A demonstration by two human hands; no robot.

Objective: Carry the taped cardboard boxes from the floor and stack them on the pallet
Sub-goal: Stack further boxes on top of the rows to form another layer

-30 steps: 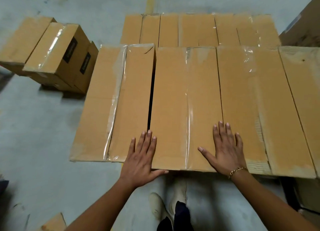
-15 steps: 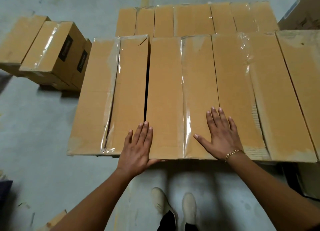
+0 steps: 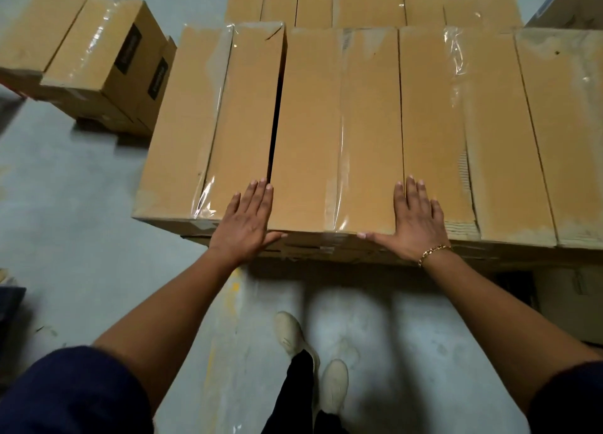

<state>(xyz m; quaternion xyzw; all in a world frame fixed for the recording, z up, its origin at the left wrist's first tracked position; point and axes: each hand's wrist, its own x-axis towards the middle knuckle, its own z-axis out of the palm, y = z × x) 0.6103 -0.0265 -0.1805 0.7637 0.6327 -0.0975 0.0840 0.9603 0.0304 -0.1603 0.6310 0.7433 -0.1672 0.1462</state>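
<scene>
Head view looks down on a grey concrete floor (image 3: 65, 205) and a stack of taped cardboard boxes (image 3: 489, 133) that fills the middle and right of the scene. The top layer's near row lies side by side, long and narrow, running near to far. Each is plain brown, with clear glossy tape along its centre seam, wrinkled and lifting in places. The middle box (image 3: 306, 133) sits just apart from the left box (image 3: 202, 117), with a dark narrow gap between them. On its right side it touches the next box. Near edges of the right-hand boxes look scuffed and pale. A lower far row (image 3: 368, 3) of the same boxes lies beyond.

At far left, more taped boxes (image 3: 94, 49) stand on the floor, well apart from the stack; one shows a black label (image 3: 130, 52) on its side.

Both arms reach forward from dark blue sleeves (image 3: 71, 394). The left hand (image 3: 248, 218) lies flat, fingers straight and together, on the left box's near right corner beside the gap, thumb spread along the middle box's near edge. The right hand (image 3: 417, 218) lies flat over the join at the middle box's right side, thumb stretched left, holding nothing. A gold chain bracelet (image 3: 434, 252) circles the right wrist. Pale shoes (image 3: 290, 332) stand on the floor below.
</scene>
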